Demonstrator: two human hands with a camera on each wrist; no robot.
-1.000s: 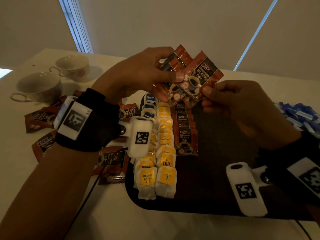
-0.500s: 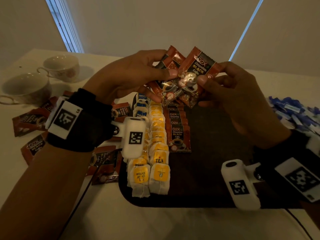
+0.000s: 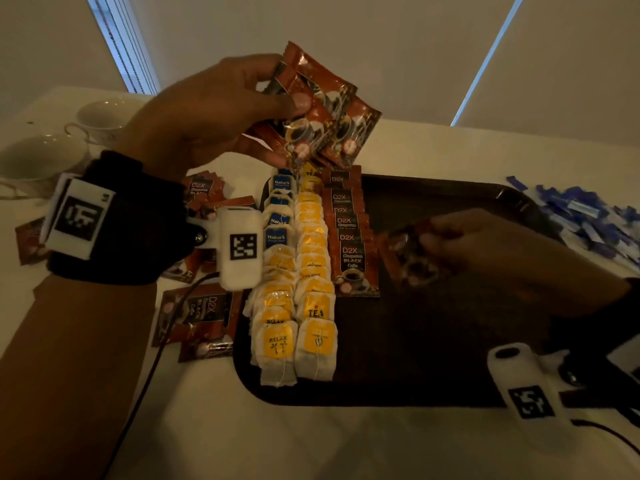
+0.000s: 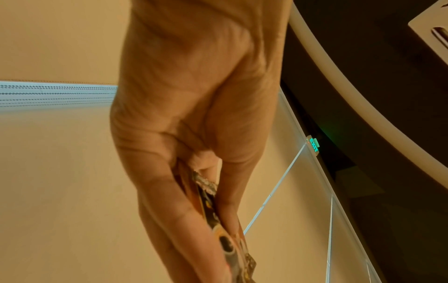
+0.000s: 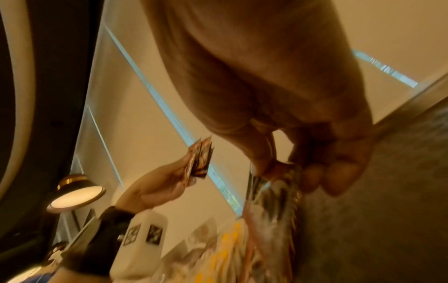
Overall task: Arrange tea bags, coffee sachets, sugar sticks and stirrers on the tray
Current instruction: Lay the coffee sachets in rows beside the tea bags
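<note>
A dark tray (image 3: 433, 386) lies on the white table. Two rows of yellow and blue tea bags (image 3: 298, 271) run down its left side, with a column of red coffee sachets (image 3: 349, 233) beside them. My left hand (image 3: 214, 109) is raised above the tray's far end and pinches a fan of red coffee sachets (image 3: 322, 109), seen edge-on between thumb and fingers (image 4: 218, 220). My right hand (image 3: 485, 254) is low over the tray's middle and pinches a single coffee sachet (image 3: 412, 254), blurred, just right of the sachet column (image 5: 274, 183).
Loose coffee sachets (image 3: 197, 313) lie on the table left of the tray. Two white cups (image 3: 100, 116) stand at the far left. A heap of blue sugar sticks (image 3: 588, 216) lies to the tray's right. The tray's right half is bare.
My right hand has pulled one sachet out of the fan and brought it down to the tray beside the sachet column. The left hand stays raised with the rest.
</note>
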